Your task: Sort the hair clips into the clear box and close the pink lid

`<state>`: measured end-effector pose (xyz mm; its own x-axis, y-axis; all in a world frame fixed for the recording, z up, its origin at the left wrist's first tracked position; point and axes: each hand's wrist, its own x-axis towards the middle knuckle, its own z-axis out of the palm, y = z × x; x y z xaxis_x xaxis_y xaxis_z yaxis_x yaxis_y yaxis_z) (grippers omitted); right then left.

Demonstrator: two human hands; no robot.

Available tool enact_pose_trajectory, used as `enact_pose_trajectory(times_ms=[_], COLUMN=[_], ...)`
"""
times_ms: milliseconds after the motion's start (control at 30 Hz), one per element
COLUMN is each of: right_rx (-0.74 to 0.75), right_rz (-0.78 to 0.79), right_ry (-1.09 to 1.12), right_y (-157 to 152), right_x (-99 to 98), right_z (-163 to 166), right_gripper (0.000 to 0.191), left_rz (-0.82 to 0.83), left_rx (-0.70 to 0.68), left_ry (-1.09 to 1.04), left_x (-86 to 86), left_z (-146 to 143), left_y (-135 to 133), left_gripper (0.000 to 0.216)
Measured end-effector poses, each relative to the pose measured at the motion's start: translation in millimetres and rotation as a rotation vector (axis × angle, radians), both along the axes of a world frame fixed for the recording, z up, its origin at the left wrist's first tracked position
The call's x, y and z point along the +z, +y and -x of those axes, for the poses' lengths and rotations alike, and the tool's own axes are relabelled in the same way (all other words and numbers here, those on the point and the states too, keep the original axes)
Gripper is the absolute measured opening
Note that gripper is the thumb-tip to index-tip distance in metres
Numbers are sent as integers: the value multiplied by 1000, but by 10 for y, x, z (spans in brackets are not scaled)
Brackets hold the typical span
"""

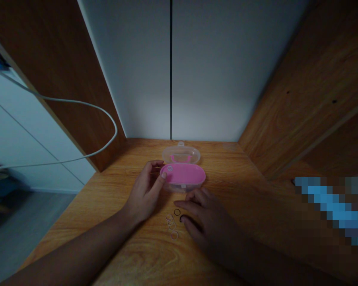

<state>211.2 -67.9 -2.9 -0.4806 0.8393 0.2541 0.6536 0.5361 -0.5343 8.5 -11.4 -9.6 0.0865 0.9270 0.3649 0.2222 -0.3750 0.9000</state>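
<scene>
An oval clear plastic case [183, 188] with a pink inner tray [185, 174] stands on the wooden surface, its clear lid [193, 151] folded back behind it. My left hand [146, 190] grips the left end of the case, thumb over the tray's rim and fingers behind. One light ring, seemingly a hair tie [170, 168], lies in the tray. In front of the case, my right hand [205, 218] has index finger and thumb apart. Its thumb tip touches a dark hair tie [181, 218]. Another dark hair tie [177, 212] and several pale ones [172, 225] lie just left.
The wooden surface [107, 206] meets pale panels [137, 79] behind the case. Wooden side boards rise at left [62, 59] and right [304, 91]. A white cable [115, 127] loops in from the left. At far right is a pixelated blue area.
</scene>
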Motion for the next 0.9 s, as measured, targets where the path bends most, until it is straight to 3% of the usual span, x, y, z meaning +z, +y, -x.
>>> enact_pose_trajectory(times_ms=[400, 600, 700, 767, 900], right_rx=[46, 18, -50, -79, -72], right_rz=[40, 13, 28, 40, -37], right_ry=[-52, -101, -39, 45, 242], right_y=[31, 20, 36, 34, -3], right_x=[51, -8, -32, -10, 65], right_z=[37, 70, 74, 66, 34], right_gripper=[11, 14, 21, 25, 24], left_rz=[-1, -44, -171, -339, -661], left_rx=[9, 67, 139, 166, 35], left_ry=[-5, 63, 149, 183, 331], left_x=[5, -26, -10, 34, 158], left_z=[-17, 5, 40, 61, 53], left_y=[13, 12, -14, -47, -161], left_gripper=[30, 31, 27, 23, 12])
